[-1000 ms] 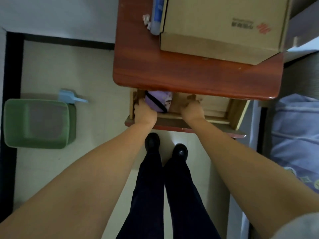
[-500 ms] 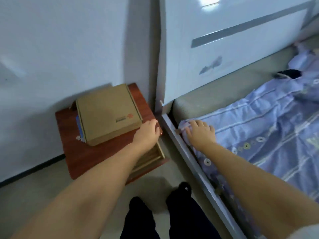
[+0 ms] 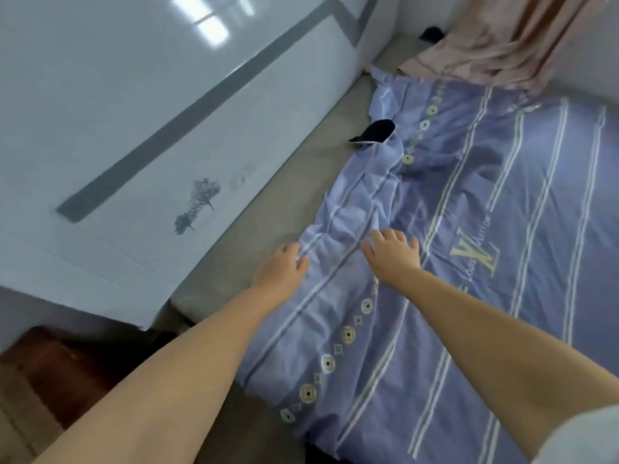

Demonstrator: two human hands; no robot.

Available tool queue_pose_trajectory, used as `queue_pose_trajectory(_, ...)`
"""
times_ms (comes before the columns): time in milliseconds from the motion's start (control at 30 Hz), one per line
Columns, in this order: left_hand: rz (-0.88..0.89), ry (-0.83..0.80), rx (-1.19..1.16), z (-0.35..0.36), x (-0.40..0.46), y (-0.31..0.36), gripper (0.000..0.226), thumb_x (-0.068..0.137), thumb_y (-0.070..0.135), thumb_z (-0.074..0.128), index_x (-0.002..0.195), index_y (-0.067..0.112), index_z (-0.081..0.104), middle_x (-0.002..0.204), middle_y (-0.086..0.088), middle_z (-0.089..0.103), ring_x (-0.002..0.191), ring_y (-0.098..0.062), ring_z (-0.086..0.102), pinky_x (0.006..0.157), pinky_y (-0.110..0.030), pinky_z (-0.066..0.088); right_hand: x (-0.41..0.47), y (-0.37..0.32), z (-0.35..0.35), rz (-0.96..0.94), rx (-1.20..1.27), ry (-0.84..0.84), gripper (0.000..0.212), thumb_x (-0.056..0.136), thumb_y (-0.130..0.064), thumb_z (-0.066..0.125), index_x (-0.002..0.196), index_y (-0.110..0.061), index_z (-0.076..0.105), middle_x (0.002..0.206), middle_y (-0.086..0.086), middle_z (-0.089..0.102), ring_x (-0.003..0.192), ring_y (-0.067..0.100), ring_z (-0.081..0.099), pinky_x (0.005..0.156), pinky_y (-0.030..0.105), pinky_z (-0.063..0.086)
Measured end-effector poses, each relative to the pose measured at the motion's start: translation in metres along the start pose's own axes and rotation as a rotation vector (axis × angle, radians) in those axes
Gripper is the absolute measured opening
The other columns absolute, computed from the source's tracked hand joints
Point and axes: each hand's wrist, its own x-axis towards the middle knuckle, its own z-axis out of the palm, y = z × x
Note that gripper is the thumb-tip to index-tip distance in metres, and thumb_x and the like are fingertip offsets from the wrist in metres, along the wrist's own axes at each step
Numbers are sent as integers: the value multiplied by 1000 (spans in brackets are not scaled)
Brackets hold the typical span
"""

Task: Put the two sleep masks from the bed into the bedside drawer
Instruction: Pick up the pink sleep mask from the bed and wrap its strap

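A black sleep mask point(image 3: 375, 131) lies far up the bed, on the bare mattress at the edge of the purple striped quilt point(image 3: 469, 262), partly tucked under a fold. My left hand point(image 3: 279, 267) and my right hand point(image 3: 393, 251) stretch out side by side over the near, rumpled part of the quilt, both empty with fingers spread, well short of the mask. Only the dark red corner of the bedside table point(image 3: 53, 370) shows at the lower left; its drawer is out of view.
A glossy white headboard point(image 3: 117, 145) with a grey stripe runs along the left. A strip of bare grey mattress point(image 3: 268, 202) lies between it and the quilt. Pink fabric point(image 3: 502, 45) is heaped at the bed's far end, with a small dark object point(image 3: 432, 32) beside it.
A second ago both hands were at the open drawer, with a purple mask inside. The view has swung from the bedside table to the bed, and both hands now reach out over the quilt.
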Motion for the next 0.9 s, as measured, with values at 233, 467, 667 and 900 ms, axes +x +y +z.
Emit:
queue_pose_trajectory(233,171,-106,162,66,129,42,35,92,27,45,120,7,49,124,-22,55,108,-39,54,89,-47,47,117,64,40,80,70,-69,47,96,-43,22,131,-17,39,144,9,39,134,31,31,111,57,20)
queue_pose_trajectory(467,178,-102,249,115,276,68,43,92,22,42,132,8,36,132,-23,45,118,-40,44,92,-49,42,217,101,122,149,241,-39,48,94,-48,22,140,-33,25,157,1,14,145,23,4,109,66,-4)
queue_pose_trajectory(667,306,203,283,138,397,92,74,85,17,53,145,15,11,153,-18,17,139,-36,22,109,-50,27,247,111,153,159,126,171,56,87,-49,25,142,-37,22,158,-3,18,146,21,2,108,55,-18)
queue_pose_trajectory(900,241,210,304,120,507,123,39,90,6,40,125,18,50,152,-7,30,145,-24,12,117,-52,5,247,109,148,170,131,168,58,86,-46,36,142,-34,27,157,-1,23,146,25,11,112,59,-9)
